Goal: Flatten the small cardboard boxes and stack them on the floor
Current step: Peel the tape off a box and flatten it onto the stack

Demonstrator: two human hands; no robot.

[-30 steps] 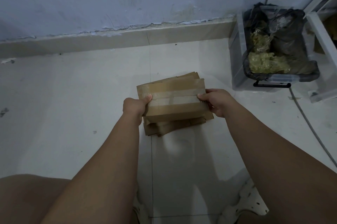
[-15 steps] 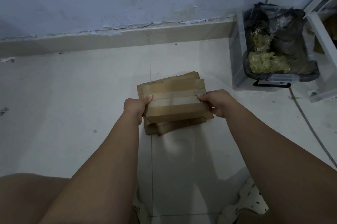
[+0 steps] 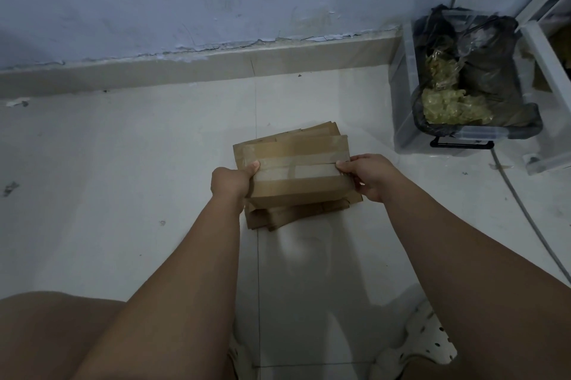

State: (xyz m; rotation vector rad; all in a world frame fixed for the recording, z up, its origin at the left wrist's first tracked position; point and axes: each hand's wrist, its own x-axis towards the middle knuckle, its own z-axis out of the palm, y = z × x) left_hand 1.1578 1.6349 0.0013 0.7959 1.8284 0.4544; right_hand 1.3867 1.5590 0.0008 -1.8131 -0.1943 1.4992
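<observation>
Gripping the flattened box, left hand and right hand pinch its ends.

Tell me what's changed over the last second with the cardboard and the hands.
Very little. The top flattened box edged slightly to the right, uncovering the left edge of the stack beneath it. The left hand and right hand grip its ends as before; nothing was let go. The stack and the plastic bin stayed put.

Pale tiled floor (scuffed) under cardboard stack, clear bin, cable.
</observation>
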